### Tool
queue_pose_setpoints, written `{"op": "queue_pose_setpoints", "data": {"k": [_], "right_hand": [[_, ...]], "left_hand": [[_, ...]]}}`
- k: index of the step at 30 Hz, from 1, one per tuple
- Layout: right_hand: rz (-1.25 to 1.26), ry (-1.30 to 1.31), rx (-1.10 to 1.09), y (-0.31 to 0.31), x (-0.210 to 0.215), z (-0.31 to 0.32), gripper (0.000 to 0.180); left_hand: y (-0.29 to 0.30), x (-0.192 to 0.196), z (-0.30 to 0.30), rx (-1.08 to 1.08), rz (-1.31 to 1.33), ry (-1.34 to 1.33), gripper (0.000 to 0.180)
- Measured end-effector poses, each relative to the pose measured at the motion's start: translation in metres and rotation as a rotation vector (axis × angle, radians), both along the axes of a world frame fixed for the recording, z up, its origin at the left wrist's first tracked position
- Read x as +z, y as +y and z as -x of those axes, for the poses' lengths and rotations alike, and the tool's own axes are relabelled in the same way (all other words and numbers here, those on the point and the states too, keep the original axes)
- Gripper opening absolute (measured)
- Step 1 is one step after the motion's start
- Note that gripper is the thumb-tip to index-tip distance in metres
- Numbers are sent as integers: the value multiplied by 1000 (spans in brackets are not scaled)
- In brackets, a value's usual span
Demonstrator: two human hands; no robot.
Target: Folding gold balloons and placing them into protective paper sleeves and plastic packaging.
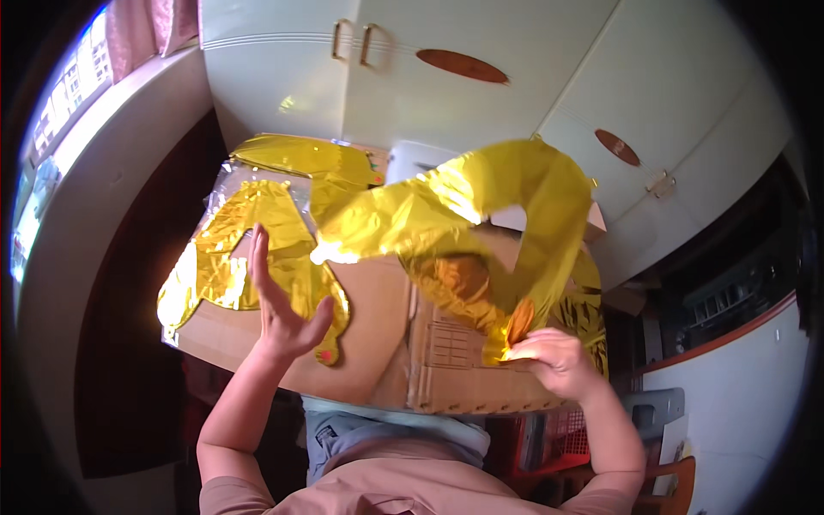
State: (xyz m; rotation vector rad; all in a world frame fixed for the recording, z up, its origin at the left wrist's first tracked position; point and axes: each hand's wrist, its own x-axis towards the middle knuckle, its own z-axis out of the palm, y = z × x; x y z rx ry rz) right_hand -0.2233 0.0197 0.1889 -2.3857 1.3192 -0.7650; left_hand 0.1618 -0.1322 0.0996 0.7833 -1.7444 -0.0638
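You get a single view, from the left of two fisheye cameras on your head, looking steeply down and forward over your chest — your forearms come in from the lower edge. It sits close: the cardboard box (378,343) fills the middle, while the white cupboards (481,94) beyond it bend toward the dark rim. There is no second view here, so nothing is shared — a bright window (51,146) curves along the left edge.

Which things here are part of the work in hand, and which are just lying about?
In hand:
right hand pinching a gold foil balloon
left hand open over a flat foil balloon
cardboard box beneath

Lying about:
white cupboards
red crate
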Motion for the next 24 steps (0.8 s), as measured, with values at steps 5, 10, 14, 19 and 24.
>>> {"op": "queue_pose_setpoints", "data": {"k": [5, 10, 14, 19, 24], "right_hand": [[-349, -25, -49, 36, -90, 59, 14], [-635, 30, -26, 41, -86, 97, 27], [-890, -205, -227, 50, -57, 127, 43], [7, 68, -371, -21, -80, 96, 38], [13, 360, -318, -74, -143, 81, 51]], "left_hand": [[31, 22, 68, -445, -99, -481, 53], [25, -47, 120, -482, -110, -854, 50], [44, -48, 118, -343, -57, -868, 43], [53, -50, 118, -272, -191, -860, 36], [50, -61, 93, -252, -172, -734, 43]]}}
